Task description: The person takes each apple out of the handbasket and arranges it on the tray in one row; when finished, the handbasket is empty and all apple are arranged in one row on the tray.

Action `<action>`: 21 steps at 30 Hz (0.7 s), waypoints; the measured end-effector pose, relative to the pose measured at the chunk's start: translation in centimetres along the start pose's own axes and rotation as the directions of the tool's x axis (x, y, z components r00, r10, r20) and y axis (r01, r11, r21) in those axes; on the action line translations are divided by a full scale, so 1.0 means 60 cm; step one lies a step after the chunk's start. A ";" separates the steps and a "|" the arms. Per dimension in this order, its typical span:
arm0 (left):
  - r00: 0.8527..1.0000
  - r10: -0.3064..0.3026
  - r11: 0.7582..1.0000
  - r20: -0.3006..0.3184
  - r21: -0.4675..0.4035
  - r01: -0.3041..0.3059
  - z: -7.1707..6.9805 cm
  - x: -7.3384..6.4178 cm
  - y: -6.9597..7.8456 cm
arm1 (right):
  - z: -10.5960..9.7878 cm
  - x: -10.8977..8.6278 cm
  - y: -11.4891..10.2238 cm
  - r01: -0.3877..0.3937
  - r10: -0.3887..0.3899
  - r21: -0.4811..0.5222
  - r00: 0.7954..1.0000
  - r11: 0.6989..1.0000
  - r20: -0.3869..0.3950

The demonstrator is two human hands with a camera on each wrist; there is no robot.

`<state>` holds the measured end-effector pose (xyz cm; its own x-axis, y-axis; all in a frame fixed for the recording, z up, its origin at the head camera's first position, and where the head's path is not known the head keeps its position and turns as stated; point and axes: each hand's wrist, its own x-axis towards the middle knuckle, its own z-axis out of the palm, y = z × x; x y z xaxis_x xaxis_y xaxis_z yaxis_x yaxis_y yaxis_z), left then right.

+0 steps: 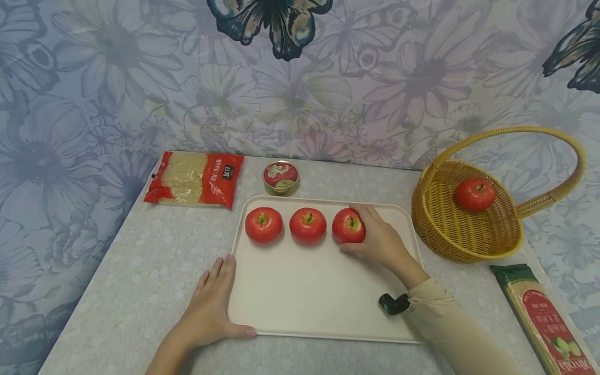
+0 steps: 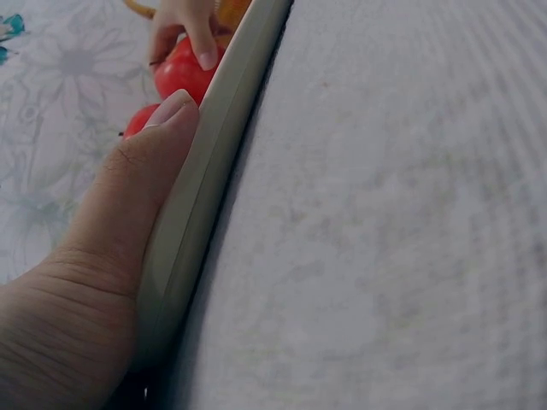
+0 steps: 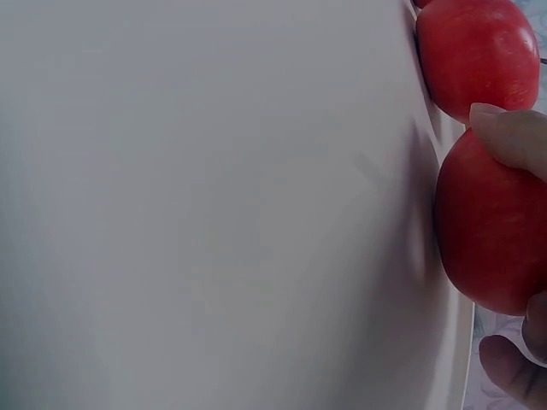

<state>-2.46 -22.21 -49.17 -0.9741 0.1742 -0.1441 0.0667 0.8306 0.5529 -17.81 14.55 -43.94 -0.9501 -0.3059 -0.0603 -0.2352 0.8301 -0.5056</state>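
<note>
Three red apples stand in a row along the back of a cream tray (image 1: 319, 291): a left apple (image 1: 263, 225), a middle apple (image 1: 308, 226) and a right apple (image 1: 348, 226). My right hand (image 1: 382, 242) grips the right apple from its right side, thumb in front and fingers behind; the right wrist view shows the thumb on this apple (image 3: 491, 226), with its underside at the tray surface. At the tray's front left corner, my left hand (image 1: 208, 304) rests with fingers straight along the left side. Its thumb (image 2: 128, 184) lies against the tray's front rim.
A yellow wicker basket (image 1: 422, 224) with one apple (image 1: 475, 195) in it stands right of the tray. Behind the tray are a red-lidded tin (image 1: 280, 177) and a red bag of pale food (image 1: 194, 178). A long green-topped packet (image 1: 544, 317) lies at the right.
</note>
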 end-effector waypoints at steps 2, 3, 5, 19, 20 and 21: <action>1.000 0.001 1.000 -0.001 0.001 -0.001 0.000 0.000 0.000 | 0.001 0.002 0.000 -0.002 0.002 -0.002 1.000 1.000 0.001; 1.000 0.002 1.000 -0.001 0.001 -0.002 -0.001 0.000 0.000 | 0.001 0.003 0.000 -0.002 0.002 -0.003 1.000 1.000 0.002; 1.000 0.002 1.000 -0.002 0.004 -0.002 -0.001 0.000 0.001 | 0.002 0.004 0.000 -0.005 0.005 -0.006 1.000 1.000 0.005; 1.000 -0.002 1.000 0.002 0.001 0.002 -0.002 0.001 0.002 | 0.003 0.019 -0.001 -0.024 0.026 -0.027 0.998 0.999 0.062; 1.000 -0.002 1.000 0.002 0.000 0.002 -0.002 0.001 0.002 | 0.003 0.019 -0.001 -0.023 0.025 -0.028 0.998 0.999 0.063; 1.000 -0.002 1.000 0.001 0.000 0.002 -0.002 0.001 0.002 | 0.002 0.019 -0.001 -0.021 0.023 -0.028 0.998 0.999 0.064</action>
<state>-2.53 -22.15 -48.97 -0.9740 0.1729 -0.1463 0.0646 0.8312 0.5523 -18.84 14.07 -44.09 -0.9403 -0.3158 -0.1270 -0.2204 0.8492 -0.4800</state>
